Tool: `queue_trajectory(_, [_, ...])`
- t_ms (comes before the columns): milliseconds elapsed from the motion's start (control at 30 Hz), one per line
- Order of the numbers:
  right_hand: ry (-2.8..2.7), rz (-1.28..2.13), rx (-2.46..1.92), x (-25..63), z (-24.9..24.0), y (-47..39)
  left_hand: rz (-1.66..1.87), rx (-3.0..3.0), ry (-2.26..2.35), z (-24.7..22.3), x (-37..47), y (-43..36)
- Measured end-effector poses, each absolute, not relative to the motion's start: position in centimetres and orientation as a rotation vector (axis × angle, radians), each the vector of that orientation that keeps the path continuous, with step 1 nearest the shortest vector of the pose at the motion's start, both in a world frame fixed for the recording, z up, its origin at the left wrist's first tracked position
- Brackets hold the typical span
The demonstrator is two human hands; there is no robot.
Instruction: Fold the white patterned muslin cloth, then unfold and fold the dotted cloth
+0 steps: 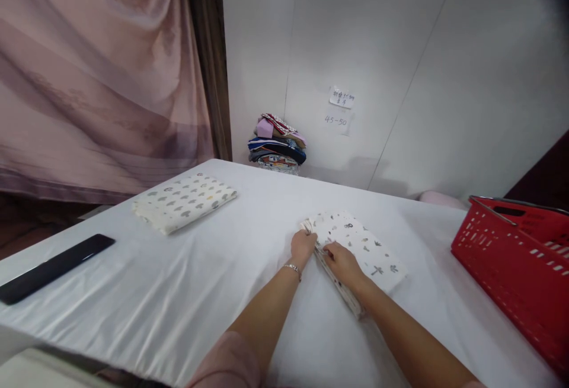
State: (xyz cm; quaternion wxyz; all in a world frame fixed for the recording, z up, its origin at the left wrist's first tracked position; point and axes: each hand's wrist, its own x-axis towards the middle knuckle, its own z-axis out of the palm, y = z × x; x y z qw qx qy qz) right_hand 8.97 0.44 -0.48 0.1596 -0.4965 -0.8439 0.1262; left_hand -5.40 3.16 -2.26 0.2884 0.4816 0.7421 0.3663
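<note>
A folded white cloth [367, 244] with small grey plant prints lies on the white-covered table, its layered edge facing left. My left hand [304, 247], with a bracelet at the wrist, is closed on the far left corner of this cloth. Just to its right, my right hand [343, 265] has curled fingers pinching the same layered edge; its fingertips are partly hidden. A second folded cloth [189, 198], cream with grey prints, rests flat farther left, away from both hands.
On the right side of the table stands a red plastic basket [507, 269] with a metal handle. A long black flat object [56, 266] lies at the left edge. Behind the table, a stack of folded fabrics [278, 145] is against the wall, near paper notes [338, 121].
</note>
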Motion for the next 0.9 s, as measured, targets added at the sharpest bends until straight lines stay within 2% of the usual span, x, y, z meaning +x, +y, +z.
queue_trajectory(900, [-2.385,0.486,-1.342,9.3,-1.1,-0.2,0.779,1.372,2.093,-1.8,-6.7,3.8])
